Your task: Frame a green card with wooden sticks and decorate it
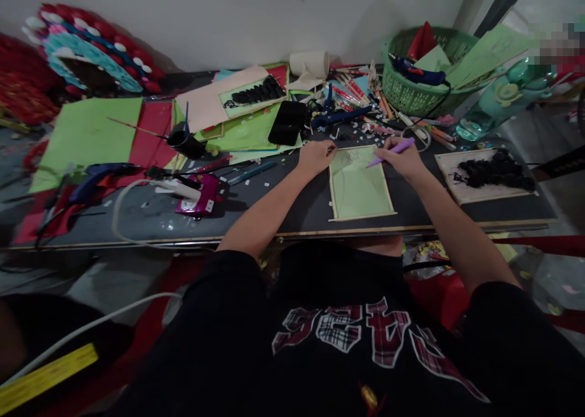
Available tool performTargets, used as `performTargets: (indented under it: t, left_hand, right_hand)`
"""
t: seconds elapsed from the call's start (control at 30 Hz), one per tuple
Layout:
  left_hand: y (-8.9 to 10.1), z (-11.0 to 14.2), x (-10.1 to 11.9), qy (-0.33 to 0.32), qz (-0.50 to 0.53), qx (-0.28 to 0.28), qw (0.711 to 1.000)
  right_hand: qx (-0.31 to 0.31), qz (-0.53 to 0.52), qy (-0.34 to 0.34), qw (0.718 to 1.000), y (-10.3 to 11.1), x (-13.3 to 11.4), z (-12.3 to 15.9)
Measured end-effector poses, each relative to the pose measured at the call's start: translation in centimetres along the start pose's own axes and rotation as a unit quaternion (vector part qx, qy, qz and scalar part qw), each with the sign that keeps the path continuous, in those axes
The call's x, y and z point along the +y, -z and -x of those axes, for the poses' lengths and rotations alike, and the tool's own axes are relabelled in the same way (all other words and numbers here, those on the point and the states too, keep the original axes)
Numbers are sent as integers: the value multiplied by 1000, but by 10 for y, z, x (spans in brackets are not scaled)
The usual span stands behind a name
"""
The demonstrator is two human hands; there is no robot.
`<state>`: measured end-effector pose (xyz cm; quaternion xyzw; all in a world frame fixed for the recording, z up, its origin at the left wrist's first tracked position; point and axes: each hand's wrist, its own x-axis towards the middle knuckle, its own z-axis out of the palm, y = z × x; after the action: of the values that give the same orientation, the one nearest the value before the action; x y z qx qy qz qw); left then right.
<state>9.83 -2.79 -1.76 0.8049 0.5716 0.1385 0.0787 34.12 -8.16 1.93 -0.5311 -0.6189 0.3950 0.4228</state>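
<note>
A sheet of pale green paper (361, 191), edged with thin wooden strips, lies on the dark table in front of me. Faint pencil-like lines run across its upper part. My right hand (406, 161) grips a purple pen (393, 151), its tip over the upper right of the sheet. At the sheet's upper left corner rests my left hand (316, 158), fingers curled closed; whatever they may hold is hidden. To the right lies a similar framed panel (487, 176) bearing black, bumpy pieces.
Behind my left hand lies a black phone (287, 123). A green basket (411, 88) and a greenish bottle (498, 100) stand at the back right. Leftward are a black brush cup (186, 144), a magenta power strip (198, 196) with a white cable and a blue glue gun (98, 179).
</note>
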Motion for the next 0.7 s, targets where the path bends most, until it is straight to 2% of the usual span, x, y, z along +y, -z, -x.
performTargets:
  t: [0.13,0.23,0.37,0.6,0.7]
  left_hand:
    - [0,0,0,4,-8,5,1000]
    - [-2,-1,0,5,-5,4,1000]
    - [-4,-3,-1,8,0,5,1000]
    - [-2,-3,-1,10,19,6,1000]
    - [-3,-3,-2,7,27,9,1000]
  right_hand:
    - [18,37,-1,999,-45,1,-21]
    - [64,43,12,997,-67,10,-23]
    - [73,44,26,996,-72,19,-17]
    - [75,53,25,995,-72,23,-17]
    - [34,44,12,998,-73,22,-15]
